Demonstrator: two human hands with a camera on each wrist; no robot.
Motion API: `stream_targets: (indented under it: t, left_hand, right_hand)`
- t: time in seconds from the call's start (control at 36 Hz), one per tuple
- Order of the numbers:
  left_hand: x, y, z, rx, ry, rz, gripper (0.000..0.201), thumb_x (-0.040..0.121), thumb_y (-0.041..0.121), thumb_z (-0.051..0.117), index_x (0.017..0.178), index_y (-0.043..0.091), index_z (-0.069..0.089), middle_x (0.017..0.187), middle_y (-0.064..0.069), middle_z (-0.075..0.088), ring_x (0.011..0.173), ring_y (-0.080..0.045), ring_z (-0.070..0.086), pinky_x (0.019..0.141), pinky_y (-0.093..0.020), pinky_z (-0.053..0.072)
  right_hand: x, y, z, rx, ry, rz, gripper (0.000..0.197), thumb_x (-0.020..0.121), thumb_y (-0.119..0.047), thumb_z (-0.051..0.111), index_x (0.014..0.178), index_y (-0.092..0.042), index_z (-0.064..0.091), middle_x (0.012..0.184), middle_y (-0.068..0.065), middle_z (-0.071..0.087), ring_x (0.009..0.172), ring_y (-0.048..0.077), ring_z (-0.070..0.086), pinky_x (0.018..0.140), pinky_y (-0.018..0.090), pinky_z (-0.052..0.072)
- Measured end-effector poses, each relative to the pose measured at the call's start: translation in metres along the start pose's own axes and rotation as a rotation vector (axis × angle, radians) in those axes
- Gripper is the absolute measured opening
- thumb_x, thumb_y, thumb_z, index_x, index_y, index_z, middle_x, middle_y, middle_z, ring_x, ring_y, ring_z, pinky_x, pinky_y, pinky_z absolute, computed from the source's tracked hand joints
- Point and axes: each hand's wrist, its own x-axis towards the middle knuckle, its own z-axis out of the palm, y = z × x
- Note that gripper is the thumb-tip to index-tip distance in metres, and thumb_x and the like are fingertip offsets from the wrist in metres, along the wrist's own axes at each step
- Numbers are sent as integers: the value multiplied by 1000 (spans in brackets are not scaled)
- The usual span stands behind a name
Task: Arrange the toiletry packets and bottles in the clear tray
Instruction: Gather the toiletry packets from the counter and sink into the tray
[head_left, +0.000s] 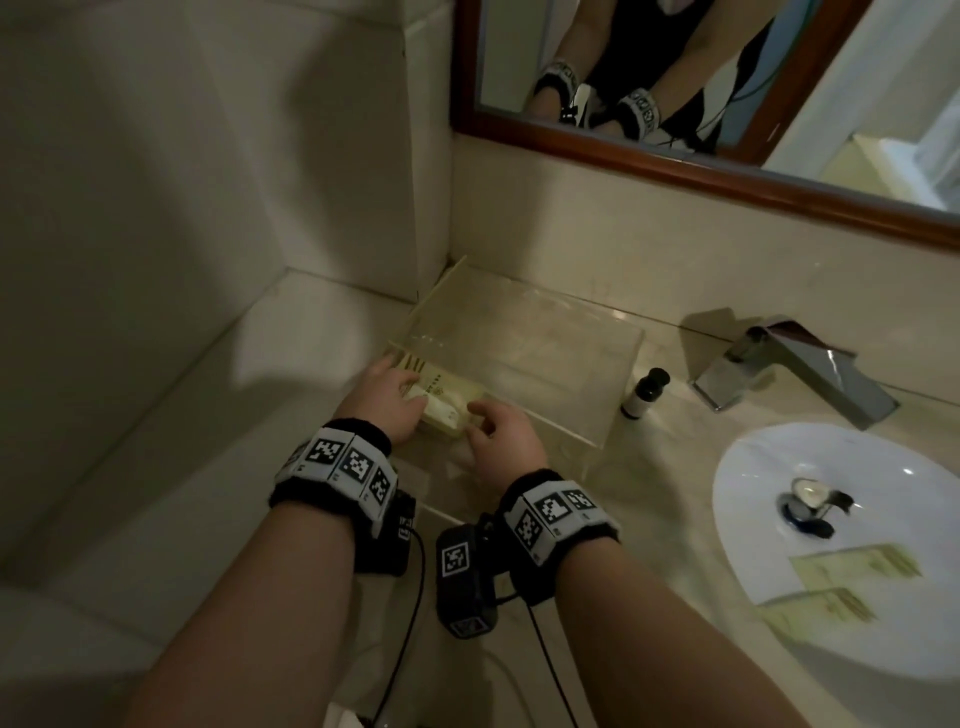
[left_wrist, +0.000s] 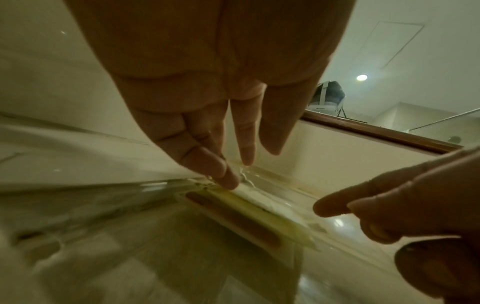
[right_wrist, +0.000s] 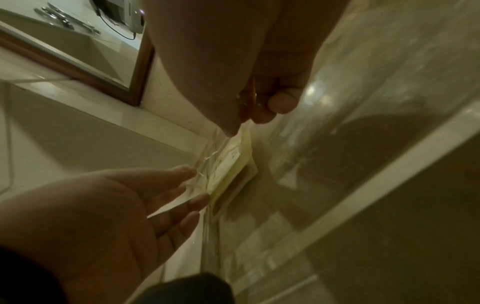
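A clear tray (head_left: 545, 289) stands in the corner of the marble counter. A small stack of pale yellow-green packets (head_left: 447, 406) lies in its front left corner. My left hand (head_left: 397, 387) rests straight fingers on the packets' left end; a fingertip (left_wrist: 231, 183) touches the top packet (left_wrist: 259, 207). My right hand (head_left: 496, 431) sits at the stack's right end with loosely bent fingers, one tip (right_wrist: 230, 129) against the packet (right_wrist: 233, 162) edge. A small white bottle with a black cap (head_left: 644, 392) stands outside the tray's right wall. Two more packets (head_left: 857, 566) lie by the sink rim.
A round white sink (head_left: 779, 597) is sunk into the counter at the right, with a chrome faucet (head_left: 795, 371) behind it. A wood-framed mirror (head_left: 727, 176) hangs above. Tiled walls close in the left side and the back. Cables hang from my wrist cameras.
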Motion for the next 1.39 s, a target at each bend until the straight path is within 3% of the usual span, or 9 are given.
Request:
stream_targets:
  t: [0.11,0.25,0.47,0.61,0.75,0.94,1.17,1.31,1.39]
  left_hand:
    - [-13,5,1,-30,33,-11,43,92,26,52,134,17,50,153,-5,28,140,-21,30,116,-33,26]
    - [-34,18,3,-74,49,-13,43,91,26,54,133,16,50,143,-9,42,127,-27,47,109,-38,38]
    - [-69,66,26,-100,16,63,41,92,26,53,131,14,51,135,-7,53,119,-25,54,103,-37,43]
    - [-91,110,47,-95,-31,113,40,93,26,51,131,15,50,133,-5,55,120,-22,53,99,-33,42]
    - [-111,155,70,-122,-66,159,38,94,19,50,131,11,51,130,-8,57,118,-23,55,97,-30,41]
    - [-139,223,112,-70,-120,210,38,95,23,49,132,11,50,132,-7,56,120,-23,54,97,-31,42]
    - [-166,313,177,-8,-187,328,37,95,25,49,130,15,52,130,-4,58,117,-22,55,93,-29,42]
    - [-182,370,222,-15,-238,435,35,94,22,50,128,14,53,129,-6,58,116,-23,55,97,-31,42]
    - [-193,401,248,-12,-266,488,35,94,23,49,128,16,54,129,-4,58,116,-22,55,94,-30,44]
  right_hand:
    - [-10,4,-7,26,38,-11,37,92,-21,49,129,-21,55,122,7,58,106,21,58,91,27,44]
    - [-26,13,-22,72,75,-37,35,94,-18,49,128,-18,55,95,-2,51,86,11,48,77,19,37]
    - [-57,47,-67,120,148,-7,33,93,-18,48,125,-20,57,101,0,53,95,16,55,83,21,39]
    - [-78,79,-105,208,218,25,31,93,-19,48,122,-20,59,101,1,59,93,15,56,91,28,47]
    - [-98,106,-140,244,274,4,31,92,-18,49,120,-17,61,107,4,63,90,15,55,82,28,46]
    - [-132,164,-205,235,349,18,29,92,-11,47,116,-11,64,121,8,61,112,21,56,87,21,39]
    - [-172,247,-279,304,469,96,29,92,-12,45,114,-13,64,118,7,63,103,25,62,89,33,50]
    - [-196,303,-324,341,548,169,26,92,-14,48,111,-10,65,117,9,64,104,26,61,91,32,48]
    - [-211,336,-346,370,584,231,23,93,-15,48,109,-11,65,113,6,65,96,24,62,83,29,48]
